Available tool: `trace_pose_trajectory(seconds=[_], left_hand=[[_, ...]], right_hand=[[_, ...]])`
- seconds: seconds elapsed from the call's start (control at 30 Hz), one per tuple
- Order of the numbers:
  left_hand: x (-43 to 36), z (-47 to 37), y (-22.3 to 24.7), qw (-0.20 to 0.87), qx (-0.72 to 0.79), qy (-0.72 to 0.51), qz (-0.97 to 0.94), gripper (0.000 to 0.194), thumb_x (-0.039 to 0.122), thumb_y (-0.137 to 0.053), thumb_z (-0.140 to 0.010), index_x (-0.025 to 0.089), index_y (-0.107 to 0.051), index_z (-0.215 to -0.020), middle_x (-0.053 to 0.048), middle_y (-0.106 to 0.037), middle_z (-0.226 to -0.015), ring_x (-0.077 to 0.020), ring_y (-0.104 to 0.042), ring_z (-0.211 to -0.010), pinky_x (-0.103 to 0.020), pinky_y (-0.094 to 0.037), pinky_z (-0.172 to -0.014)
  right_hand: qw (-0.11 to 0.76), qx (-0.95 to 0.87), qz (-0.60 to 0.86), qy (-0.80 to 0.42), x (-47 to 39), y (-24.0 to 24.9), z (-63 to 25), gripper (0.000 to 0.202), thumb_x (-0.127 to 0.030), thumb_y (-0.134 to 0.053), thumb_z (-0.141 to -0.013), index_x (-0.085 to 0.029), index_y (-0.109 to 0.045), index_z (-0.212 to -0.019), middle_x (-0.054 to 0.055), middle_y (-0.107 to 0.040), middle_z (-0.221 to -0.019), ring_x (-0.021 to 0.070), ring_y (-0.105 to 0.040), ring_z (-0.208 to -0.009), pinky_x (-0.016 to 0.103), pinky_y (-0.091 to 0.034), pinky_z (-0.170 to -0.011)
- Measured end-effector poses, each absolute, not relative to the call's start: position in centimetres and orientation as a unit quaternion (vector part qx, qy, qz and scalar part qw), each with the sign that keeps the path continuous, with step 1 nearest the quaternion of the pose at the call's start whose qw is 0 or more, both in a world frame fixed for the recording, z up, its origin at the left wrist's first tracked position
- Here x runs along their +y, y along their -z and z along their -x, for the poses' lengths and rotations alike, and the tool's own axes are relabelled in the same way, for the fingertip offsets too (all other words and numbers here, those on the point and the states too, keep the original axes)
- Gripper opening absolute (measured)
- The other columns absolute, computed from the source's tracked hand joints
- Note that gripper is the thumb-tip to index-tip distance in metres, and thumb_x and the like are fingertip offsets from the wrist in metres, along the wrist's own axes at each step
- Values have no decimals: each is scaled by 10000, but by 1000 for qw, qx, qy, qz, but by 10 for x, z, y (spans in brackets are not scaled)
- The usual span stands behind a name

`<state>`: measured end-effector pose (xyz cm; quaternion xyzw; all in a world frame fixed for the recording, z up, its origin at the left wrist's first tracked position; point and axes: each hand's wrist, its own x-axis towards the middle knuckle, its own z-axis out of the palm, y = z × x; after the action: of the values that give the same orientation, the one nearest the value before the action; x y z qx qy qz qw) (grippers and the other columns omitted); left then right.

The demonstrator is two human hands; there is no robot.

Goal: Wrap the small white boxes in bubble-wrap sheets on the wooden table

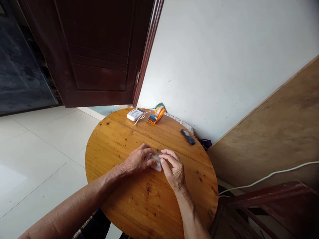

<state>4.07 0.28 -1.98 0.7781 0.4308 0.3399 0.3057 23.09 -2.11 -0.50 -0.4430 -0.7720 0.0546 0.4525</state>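
Round wooden table (107,142) before me, pale tiled floor (45,159) left of the table, white wall (219,59) beyond it, clear packet (156,164) near the table's middle between my hands, left hand (140,159) grasping it, right hand (176,171) at its edge, whether pinching I cannot tell.

A small, see-through plastic packet (157,164), whitish and crinkled, sits aslant over the middle of the worktop (119,139), partly hidden in the grip of the left hand (139,159). Its far edge is by the right hand (176,171); I can't make out any contents.
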Motion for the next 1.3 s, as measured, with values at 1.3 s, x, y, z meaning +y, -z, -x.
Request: trace_pose_trajectory(seconds=[1.3], left_hand=[[2,-40,18,305,421,-344,-782,268,344,-634,-864,227,-677,-1102,-61,-599,-1188,-201,-633,-1014,-317,-510,-908]], right_hand=[[427,-780,452,-68,-20,6,-232,178,-216,-558,-868,-229,-722,-799,75,-683,-1078,237,-645,-988,394,-486,-888]])
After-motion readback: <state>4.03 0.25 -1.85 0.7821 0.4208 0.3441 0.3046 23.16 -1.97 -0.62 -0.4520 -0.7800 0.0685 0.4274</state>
